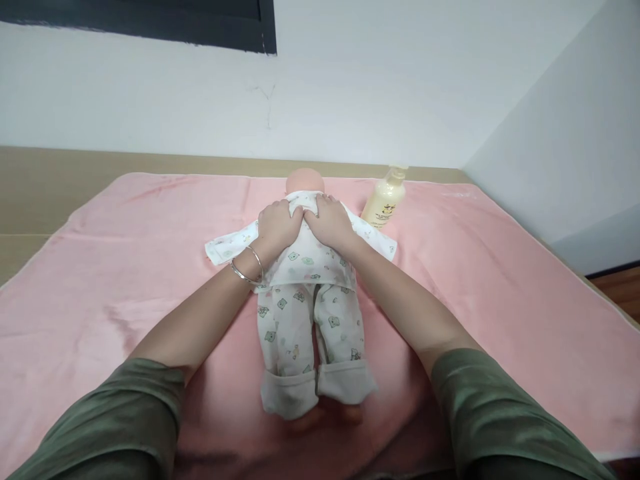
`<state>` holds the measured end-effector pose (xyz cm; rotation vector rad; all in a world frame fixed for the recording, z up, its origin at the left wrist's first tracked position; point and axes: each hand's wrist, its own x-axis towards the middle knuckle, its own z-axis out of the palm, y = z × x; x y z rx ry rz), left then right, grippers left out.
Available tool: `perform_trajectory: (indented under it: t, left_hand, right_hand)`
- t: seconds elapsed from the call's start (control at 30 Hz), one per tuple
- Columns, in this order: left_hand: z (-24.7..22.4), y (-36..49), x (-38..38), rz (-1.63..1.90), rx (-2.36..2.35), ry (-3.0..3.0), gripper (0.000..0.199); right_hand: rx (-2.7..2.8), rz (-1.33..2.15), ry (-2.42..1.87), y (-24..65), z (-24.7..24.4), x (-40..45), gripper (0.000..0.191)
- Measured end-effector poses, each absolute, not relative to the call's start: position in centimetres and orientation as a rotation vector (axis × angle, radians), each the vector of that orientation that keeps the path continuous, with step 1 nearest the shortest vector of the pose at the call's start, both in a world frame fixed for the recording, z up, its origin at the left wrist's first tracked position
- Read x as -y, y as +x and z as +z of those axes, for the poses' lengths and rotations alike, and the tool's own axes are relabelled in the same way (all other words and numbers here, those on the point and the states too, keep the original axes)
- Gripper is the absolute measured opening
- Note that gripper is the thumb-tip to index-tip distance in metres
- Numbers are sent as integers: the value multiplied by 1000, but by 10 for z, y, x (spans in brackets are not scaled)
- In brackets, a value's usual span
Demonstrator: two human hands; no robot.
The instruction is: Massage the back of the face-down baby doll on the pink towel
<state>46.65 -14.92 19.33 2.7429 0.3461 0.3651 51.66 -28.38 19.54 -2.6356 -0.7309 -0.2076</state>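
Observation:
A baby doll lies stretched out with its smooth head away from me; no face shows on it. It wears a white printed top and matching trousers with rolled-up cuffs. Its sleeves spread out to both sides, and its feet peek out below the cuffs. My left hand rests flat on the upper left of the doll's torso, a silver bangle at the wrist. On the upper right lies my right hand, also flat. The two thumbs come close together at the middle. Neither hand grips anything.
A pink cloth covers the surface under the doll. Beyond the doll's right sleeve is a pale yellow pump bottle. A white wall with a dark frame rises behind, and another wall stands at the right.

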Motion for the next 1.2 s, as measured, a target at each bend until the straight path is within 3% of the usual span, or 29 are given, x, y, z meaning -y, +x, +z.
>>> perform_trajectory:
  t: [0.7,0.97,1.2]
  left_hand:
    - [197,463,151,372,-336,2762,48]
    - [197,447,175,606,-113,2843,38]
    - [207,460,151,306,-162,2723,43]
  right_hand:
    - [744,-189,-2615,514,200,287,55]
    - [768,-101,-2651,520,209,295,55]
    - [878,-249,-2908,475,217,285,48]
